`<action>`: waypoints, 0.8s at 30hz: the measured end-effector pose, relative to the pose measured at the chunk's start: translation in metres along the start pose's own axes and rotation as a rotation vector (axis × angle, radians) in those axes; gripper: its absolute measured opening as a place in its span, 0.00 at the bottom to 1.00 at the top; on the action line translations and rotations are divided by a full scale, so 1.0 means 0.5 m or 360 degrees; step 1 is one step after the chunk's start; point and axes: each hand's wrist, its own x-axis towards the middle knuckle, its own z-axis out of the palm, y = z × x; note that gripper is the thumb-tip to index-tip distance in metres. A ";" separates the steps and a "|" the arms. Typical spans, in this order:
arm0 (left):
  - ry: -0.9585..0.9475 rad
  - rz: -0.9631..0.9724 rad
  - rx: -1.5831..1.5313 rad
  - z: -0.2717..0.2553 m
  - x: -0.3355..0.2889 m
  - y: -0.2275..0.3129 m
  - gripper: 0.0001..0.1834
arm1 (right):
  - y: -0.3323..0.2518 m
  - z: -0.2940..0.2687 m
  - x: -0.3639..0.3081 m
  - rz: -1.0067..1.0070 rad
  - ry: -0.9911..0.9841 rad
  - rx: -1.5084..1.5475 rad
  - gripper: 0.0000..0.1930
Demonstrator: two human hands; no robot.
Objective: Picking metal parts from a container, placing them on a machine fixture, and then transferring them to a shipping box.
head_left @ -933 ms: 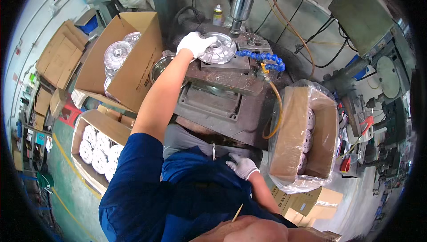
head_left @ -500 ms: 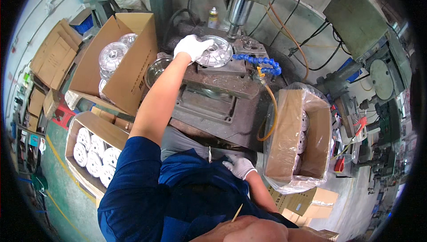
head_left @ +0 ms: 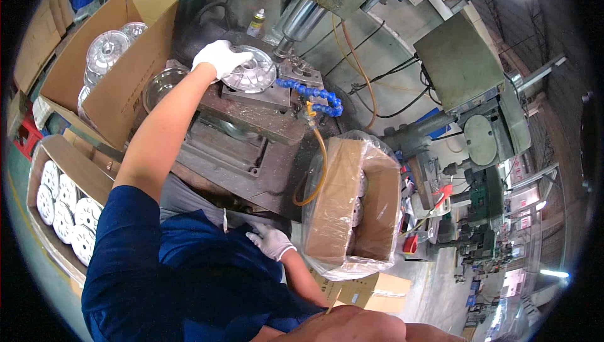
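My left hand [head_left: 221, 59], in a white glove, is closed on the left rim of a round, shiny metal wheel-like disc [head_left: 250, 70] with ribs and a raised hub. That disc lies on a metal fixture [head_left: 267, 97] on the machine bed, beside the steel spindle [head_left: 303, 21]. A blue jointed hose [head_left: 308, 88] ends close to its right edge. My right hand [head_left: 272, 241], also gloved, rests low by my lap with fingers stretched out and nothing visible in it.
At the left, a tall carton [head_left: 135, 65] holds shiny metal discs, and a lower carton [head_left: 82, 185] holds several pale ones. A plastic-lined carton [head_left: 330, 204] with discs stands at the right. A metal bowl [head_left: 165, 87] and a spray can [head_left: 256, 22] are near the fixture.
The view has swung to the right, so everything sits further left in the picture. My left hand keeps its place on the disc, and my right hand stays by my lap.
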 end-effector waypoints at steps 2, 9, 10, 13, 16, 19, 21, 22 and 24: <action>0.0157 0.0033 -0.0065 0.007 -0.006 -0.009 0.42 | 0.006 -0.008 -0.007 0.0009 -0.0028 -0.0022 0.28; 0.0134 0.0053 0.0060 0.014 0.001 0.008 0.41 | 0.012 -0.002 -0.020 -0.0058 0.0133 -0.0006 0.27; 0.0028 0.0028 0.0052 0.011 0.002 0.015 0.44 | 0.011 -0.001 -0.021 -0.0027 0.0126 0.0026 0.26; -0.0022 0.0039 0.0090 0.020 0.013 0.006 0.46 | -0.018 -0.035 -0.027 0.0082 0.0044 -0.0020 0.29; 0.0155 0.0151 0.0014 0.009 -0.019 0.033 0.42 | -0.019 -0.039 -0.036 0.0054 0.0146 0.0031 0.25; 0.0335 0.0152 -0.0101 -0.003 -0.028 0.028 0.38 | -0.018 -0.036 -0.048 0.0077 0.0149 0.0064 0.25; 0.0381 0.0100 -0.0012 -0.021 -0.034 0.006 0.35 | -0.011 -0.028 -0.054 0.0079 0.0127 0.0063 0.25; 0.0377 0.0096 0.0006 -0.027 -0.045 -0.020 0.35 | -0.008 -0.026 -0.052 0.0088 0.0131 0.0058 0.26; 0.0379 0.0209 -0.0811 -0.045 -0.099 -0.103 0.28 | -0.015 -0.036 -0.066 0.0097 0.0140 0.0125 0.27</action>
